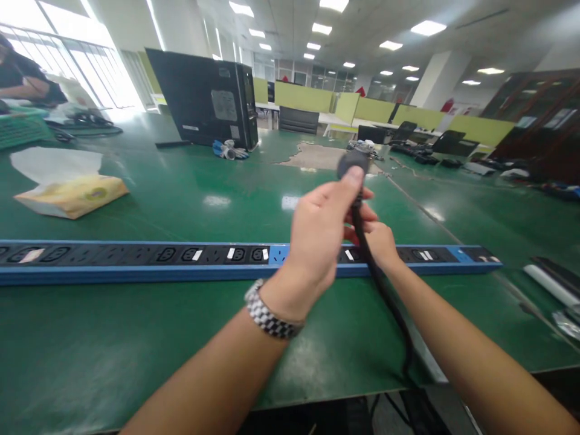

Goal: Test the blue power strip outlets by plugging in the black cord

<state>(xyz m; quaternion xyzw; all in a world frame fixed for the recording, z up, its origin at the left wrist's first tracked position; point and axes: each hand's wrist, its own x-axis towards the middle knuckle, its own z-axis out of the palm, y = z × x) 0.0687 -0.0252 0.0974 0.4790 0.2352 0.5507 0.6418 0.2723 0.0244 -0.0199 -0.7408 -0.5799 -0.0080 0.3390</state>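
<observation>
My left hand, a metal watch on its wrist, is raised above the table and pinches a black plug between thumb and fingers. My right hand sits just behind and below it, closed on the black cable that runs down from the plug and off the table's near edge. Both hands hover over a long blue power strip with a row of black sockets, which lies across the green table from left to right.
A yellow tissue pack lies at the left. A black computer tower stands farther back with small items at its foot. A person sits at the far left by a green basket. Silver and black parts lie at the right.
</observation>
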